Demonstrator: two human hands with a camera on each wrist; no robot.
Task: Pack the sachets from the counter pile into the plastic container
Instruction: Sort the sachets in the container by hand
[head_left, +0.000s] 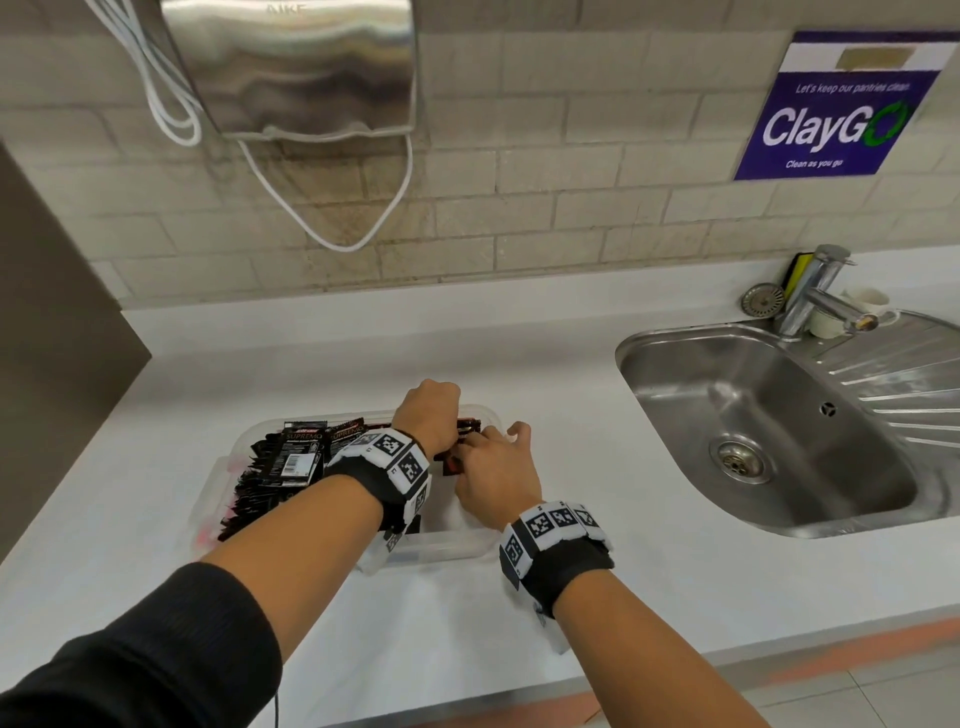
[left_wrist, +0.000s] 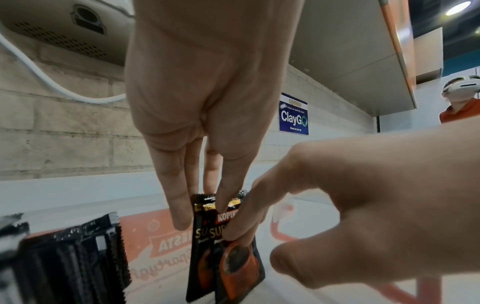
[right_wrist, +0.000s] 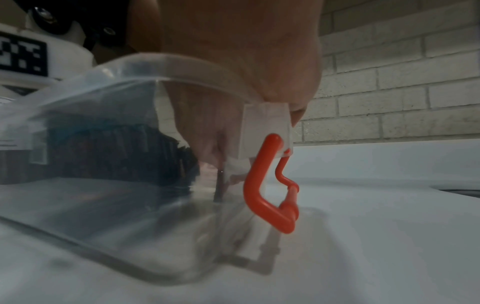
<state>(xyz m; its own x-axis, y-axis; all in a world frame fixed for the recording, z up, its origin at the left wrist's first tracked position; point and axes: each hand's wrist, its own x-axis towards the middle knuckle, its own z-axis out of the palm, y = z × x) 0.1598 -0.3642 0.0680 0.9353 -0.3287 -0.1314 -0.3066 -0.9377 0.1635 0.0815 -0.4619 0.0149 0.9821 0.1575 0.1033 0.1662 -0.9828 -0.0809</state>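
A clear plastic container (head_left: 457, 551) stands on the white counter (head_left: 571, 597). Black sachets (head_left: 291, 457) stand in a row in its left half, also visible in the left wrist view (left_wrist: 72, 257) and through the wall (right_wrist: 116, 144). My left hand (head_left: 431, 410) reaches down into the middle of the container, and its fingers (left_wrist: 179, 205) pinch two upright black Kopiko sachets (left_wrist: 233, 267). My right hand (head_left: 493, 467) comes in from the right. Its fingertips (left_wrist: 244, 232) touch the front sachet while its thumb (right_wrist: 298, 113) stays by the container rim (right_wrist: 182, 70).
A steel sink (head_left: 753, 415) with a tap (head_left: 821, 296) lies to the right. A hand dryer (head_left: 291, 67) with a looped cable hangs on the tiled wall. An orange latch (right_wrist: 259, 195) hangs at the container's right end. Another person (left_wrist: 459, 102) stands far right.
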